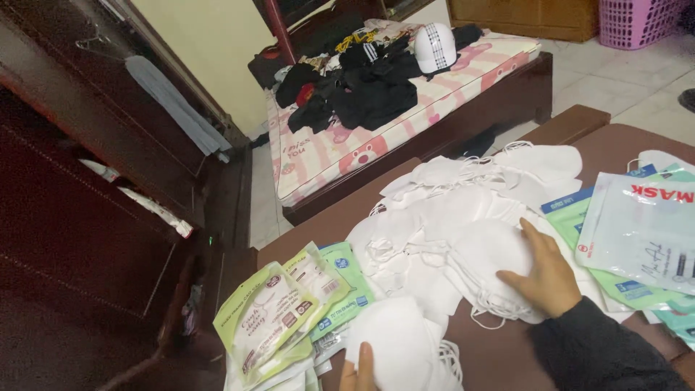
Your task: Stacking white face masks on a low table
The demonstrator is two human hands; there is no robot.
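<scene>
Resting flat with fingers spread, the right hand (544, 279) presses on a loose pile of white face masks (463, 217) heaped across the brown worktop (615, 145). At the bottom edge, the left hand (360, 371) is mostly cut off by the frame; its fingers touch a single white mask (391, 337), though whether they pinch it cannot be told. Just left of that mask lie green and white mask packets (286, 308); more sealed packets (637, 232) lie right of the pile. Beyond the worktop stands a bed (405, 137) strewn with dark clothes (369, 87).
</scene>
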